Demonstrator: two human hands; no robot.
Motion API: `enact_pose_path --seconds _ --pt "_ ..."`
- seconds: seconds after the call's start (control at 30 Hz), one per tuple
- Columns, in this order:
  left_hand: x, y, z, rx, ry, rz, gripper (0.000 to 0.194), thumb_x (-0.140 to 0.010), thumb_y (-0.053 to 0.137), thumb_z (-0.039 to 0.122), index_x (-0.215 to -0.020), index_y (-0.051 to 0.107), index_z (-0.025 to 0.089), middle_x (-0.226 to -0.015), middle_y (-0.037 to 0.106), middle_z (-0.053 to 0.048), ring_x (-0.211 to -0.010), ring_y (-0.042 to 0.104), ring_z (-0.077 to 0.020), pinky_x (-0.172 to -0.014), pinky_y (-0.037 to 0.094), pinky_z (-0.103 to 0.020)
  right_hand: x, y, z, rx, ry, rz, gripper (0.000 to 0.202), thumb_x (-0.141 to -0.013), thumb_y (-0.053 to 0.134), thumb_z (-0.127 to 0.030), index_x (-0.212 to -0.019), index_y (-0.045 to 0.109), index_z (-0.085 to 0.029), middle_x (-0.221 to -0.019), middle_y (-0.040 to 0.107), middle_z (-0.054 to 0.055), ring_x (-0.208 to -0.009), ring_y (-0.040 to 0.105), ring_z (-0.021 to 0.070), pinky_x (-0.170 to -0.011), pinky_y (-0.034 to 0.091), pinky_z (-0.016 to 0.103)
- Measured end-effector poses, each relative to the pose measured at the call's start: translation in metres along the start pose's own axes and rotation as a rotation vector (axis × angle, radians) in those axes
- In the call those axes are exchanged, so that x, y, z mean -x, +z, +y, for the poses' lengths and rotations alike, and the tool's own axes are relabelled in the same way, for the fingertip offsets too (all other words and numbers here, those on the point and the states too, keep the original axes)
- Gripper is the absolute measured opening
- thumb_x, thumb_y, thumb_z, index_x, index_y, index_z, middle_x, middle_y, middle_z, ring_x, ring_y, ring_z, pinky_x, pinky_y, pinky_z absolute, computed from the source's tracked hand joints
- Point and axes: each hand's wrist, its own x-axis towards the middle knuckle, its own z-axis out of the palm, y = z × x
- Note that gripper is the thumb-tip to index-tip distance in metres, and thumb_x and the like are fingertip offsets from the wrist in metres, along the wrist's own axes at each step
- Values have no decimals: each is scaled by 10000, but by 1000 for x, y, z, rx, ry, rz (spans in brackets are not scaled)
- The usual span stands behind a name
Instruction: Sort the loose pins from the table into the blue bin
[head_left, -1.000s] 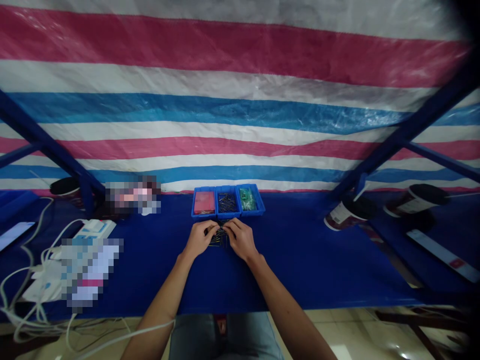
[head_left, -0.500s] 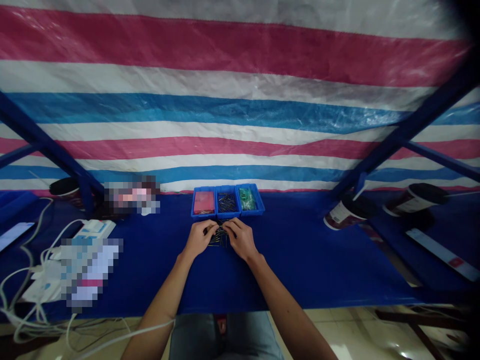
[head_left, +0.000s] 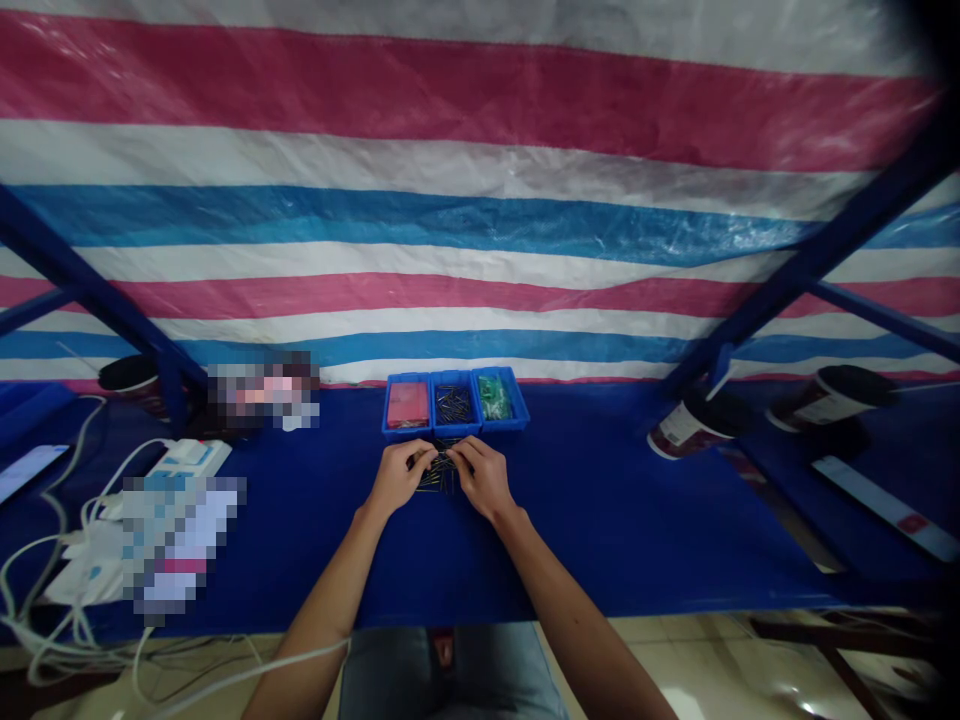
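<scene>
My left hand [head_left: 403, 472] and my right hand [head_left: 480, 474] face each other over a small pile of thin, dark screw-like pieces [head_left: 436, 478] on the blue table [head_left: 600, 520]. Thumb and fingers of each hand are pinched together. Whatever lies in the pinches is too small to make out. Just beyond the hands stand three joined blue bins: the left bin [head_left: 386, 425] holds flat pink pieces [head_left: 408, 404], the middle one similar dark thin pieces [head_left: 453, 404], the right one small green packets [head_left: 493, 398].
To the left lie a white power strip [head_left: 206, 457] and tangled white cables [head_left: 56, 640]; one cable crosses near my left forearm. A lidded cup [head_left: 686, 425] stands at the right, with another cup [head_left: 825, 397] and a phone [head_left: 885, 508] farther over. Striped sheeting [head_left: 480, 230] hangs behind.
My right hand's fingertips have shifted very slightly. Otherwise both hands stay over the pile, and the bins have not moved.
</scene>
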Motion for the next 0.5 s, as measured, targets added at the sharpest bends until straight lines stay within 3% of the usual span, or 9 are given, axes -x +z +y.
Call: enact_pose_path --seconds 0.13,0.27,0.5 --pt "0 0 -2 7 -12 4 257 -948 551 324 -809 686 155 -625 653 3 -555 549 -111 -593 399 -209 0 2 1 -36 -16 1 221 -998 536 -296 -1160 670 -227 -969 692 65 -873 661 184 -790 525 283" --pt "1 1 -5 3 -11 6 259 -950 549 331 -815 687 158 -624 650 4 -553 546 -112 -591 396 -212 0 3 3 -47 -51 8 235 -1013 486 -253 -1090 707 -240 -980 701 66 -917 667 186 -840 534 299" --pt "1 1 -4 1 -7 11 273 -953 544 342 -814 690 157 -622 648 3 -557 555 -115 -603 409 -215 0 2 2 -8 -23 -19 223 -1017 489 -270 -1033 707 -228 -942 687 62 -864 662 174 -789 526 273"
